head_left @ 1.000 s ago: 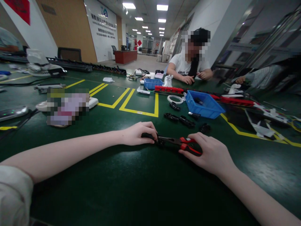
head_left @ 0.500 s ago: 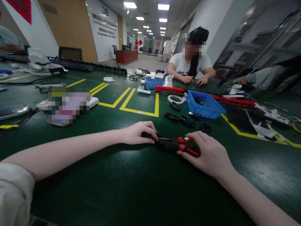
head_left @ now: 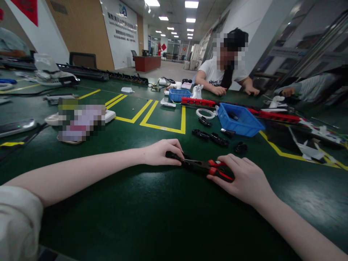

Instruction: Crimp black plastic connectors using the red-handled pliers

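Note:
Low over the green table, my left hand (head_left: 164, 152) is closed on a black plastic part (head_left: 174, 156), its fingers covering much of it. My right hand (head_left: 241, 175) grips needle-nose pliers (head_left: 199, 164) by their red and black handles. The pliers' jaws point left and meet the black part beside my left fingertips. Exactly what the tips pinch is too small to make out. Beyond my hands lie several similar black parts (head_left: 219, 139) near a blue bin (head_left: 239, 121).
A white ring (head_left: 205, 114) and a red strip (head_left: 198, 102) lie past the loose parts. A smaller blue bin (head_left: 179, 95) stands farther back. At the left is a phone (head_left: 84, 123), partly pixelated. A co-worker (head_left: 223, 72) sits across the table (head_left: 130, 224).
The pliers' handles look closer together than before. The whole view has shifted slightly. Across the table, the co-worker's hands have moved apart.

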Motion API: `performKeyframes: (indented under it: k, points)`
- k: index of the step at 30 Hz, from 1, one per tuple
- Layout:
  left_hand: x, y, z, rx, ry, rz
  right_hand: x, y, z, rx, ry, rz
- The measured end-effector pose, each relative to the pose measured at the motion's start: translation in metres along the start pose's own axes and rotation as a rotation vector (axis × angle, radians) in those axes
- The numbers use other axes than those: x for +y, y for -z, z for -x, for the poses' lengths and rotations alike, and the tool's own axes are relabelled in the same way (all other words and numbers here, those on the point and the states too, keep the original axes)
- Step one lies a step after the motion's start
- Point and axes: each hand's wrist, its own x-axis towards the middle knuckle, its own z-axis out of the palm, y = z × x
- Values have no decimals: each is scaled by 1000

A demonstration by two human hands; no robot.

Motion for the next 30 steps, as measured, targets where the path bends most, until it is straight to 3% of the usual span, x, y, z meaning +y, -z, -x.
performKeyframes:
  k: [14,30]
  points:
    - [3,-1,1,-8,-52,-224,2,1,0,-18,-4,4]
    - [1,-3,1,9,-59,-230,7,4,0,-2,24,27]
